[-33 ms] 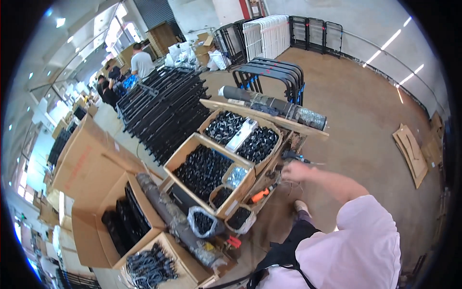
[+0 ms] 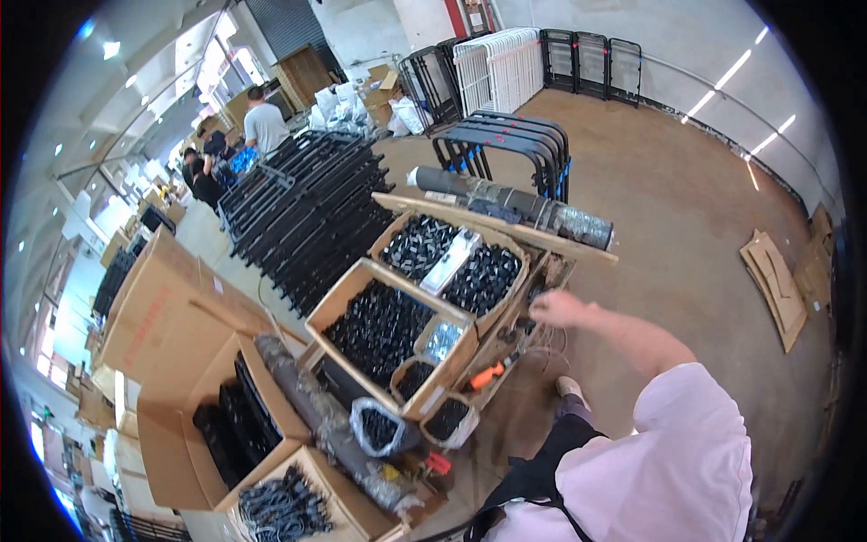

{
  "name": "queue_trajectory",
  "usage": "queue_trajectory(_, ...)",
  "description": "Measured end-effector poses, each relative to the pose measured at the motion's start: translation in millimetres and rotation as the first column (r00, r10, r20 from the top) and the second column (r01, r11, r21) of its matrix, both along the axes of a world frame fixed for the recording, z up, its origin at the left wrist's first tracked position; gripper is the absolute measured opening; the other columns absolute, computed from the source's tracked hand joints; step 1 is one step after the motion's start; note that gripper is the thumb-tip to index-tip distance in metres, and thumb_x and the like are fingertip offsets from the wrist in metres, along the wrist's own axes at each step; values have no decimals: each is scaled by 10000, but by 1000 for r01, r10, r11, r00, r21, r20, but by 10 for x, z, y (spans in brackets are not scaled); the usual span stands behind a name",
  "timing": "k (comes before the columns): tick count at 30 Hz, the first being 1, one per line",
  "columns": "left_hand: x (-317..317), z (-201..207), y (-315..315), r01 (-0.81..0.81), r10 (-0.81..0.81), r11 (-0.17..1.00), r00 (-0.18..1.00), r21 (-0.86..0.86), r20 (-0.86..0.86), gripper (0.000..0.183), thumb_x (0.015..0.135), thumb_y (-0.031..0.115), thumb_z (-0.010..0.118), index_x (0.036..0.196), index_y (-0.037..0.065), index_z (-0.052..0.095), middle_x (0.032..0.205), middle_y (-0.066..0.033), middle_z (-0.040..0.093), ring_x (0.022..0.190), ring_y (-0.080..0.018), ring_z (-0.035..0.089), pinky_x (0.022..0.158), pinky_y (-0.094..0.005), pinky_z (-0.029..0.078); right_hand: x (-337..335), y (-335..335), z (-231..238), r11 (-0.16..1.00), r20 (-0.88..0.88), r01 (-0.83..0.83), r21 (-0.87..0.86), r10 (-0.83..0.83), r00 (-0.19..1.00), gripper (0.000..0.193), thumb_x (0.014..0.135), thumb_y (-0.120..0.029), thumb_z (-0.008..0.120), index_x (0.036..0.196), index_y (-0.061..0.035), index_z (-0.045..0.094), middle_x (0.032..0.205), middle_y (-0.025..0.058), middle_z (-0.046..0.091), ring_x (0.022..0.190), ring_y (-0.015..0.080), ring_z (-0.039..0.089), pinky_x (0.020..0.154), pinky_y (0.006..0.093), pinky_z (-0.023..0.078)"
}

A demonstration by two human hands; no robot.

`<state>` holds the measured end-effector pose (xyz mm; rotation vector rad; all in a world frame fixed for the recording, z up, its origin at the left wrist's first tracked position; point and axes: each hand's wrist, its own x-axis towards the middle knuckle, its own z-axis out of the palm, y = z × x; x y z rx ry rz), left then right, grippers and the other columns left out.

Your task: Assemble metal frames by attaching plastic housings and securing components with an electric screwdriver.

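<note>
one right hand (image 2: 555, 309), fingers curled, at the near edge of the worktop (image 2: 492, 348), whether gripping anything cannot be told; left hand out of view. one orange-handled tool (image 2: 489, 373), lying along that same edge, near the right hand and beside an open carton (image 2: 452, 375) of black parts (image 2: 375, 316); one long white case (image 2: 450, 262), lying across further small black pieces (image 2: 486, 278).
</note>
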<state>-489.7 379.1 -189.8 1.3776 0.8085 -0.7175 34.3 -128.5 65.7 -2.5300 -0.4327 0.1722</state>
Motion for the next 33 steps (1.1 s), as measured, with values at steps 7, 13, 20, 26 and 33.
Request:
queue_trajectory(7, 1044, 315, -1187, -224, 228, 973, 970, 47, -84, 424, 1023, 495, 639, 1148, 90, 659, 1059, -131, 699, 897, -267, 672, 751, -440, 559, 2750, -2083, 643, 921, 251, 333, 201, -377, 891, 351, 964, -359, 632, 1077, -56, 768, 1005, 224, 757, 955, 413, 724, 860, 506, 571)
queue_trajectory(13, 795, 502, -2290, -492, 495, 868, 842, 73, -215, 454, 1031, 509, 636, 1227, 100, 635, 1107, -120, 684, 968, -261, 665, 816, -447, 562, 4409, -3034, 757, 829, 136, 514, 219, -548, 826, 358, 991, -363, 615, 1146, -73, 757, 1133, 193, 759, 1081, 388, 710, 957, 490, 552)
queue_trajectory(20, 709, 538, -3231, -766, 760, 634, 593, 104, -267, 500, 1040, 525, 633, 1320, 112, 606, 1162, -107, 666, 1050, -254, 656, 891, -456, 567, 5533, -3484, 509, 827, 240, 557, 77, -557, 795, 644, 1051, -462, 565, 1510, -14, 504, 1493, 236, 562, 1384, 388, 542, 1145, 485, 464)
queue_trajectory(26, 505, 705, -3511, -573, 673, 702, 729, 423, -128, 331, 1046, 469, 648, 1069, 141, 689, 844, -18, 679, 692, -176, 652, 546, -344, 515, 5867, -3246, 331, 858, 149, 487, 164, -510, 847, 574, 1081, -472, 515, 1425, -13, 537, 1381, 255, 639, 1305, 428, 594, 1105, 511, 479)
queue_trajectory(33, 1127, 918, -3107, -283, 342, 699, 939, 656, 42, 367, 1035, 355, 596, 1180, 47, 732, 851, -83, 736, 648, -169, 609, 601, -370, 518, 5640, -3520, 458, 875, 239, 477, 84, -482, 843, 483, 1078, -469, 524, 1212, -7, 563, 1174, 280, 706, 1137, 463, 667, 965, 560, 529)
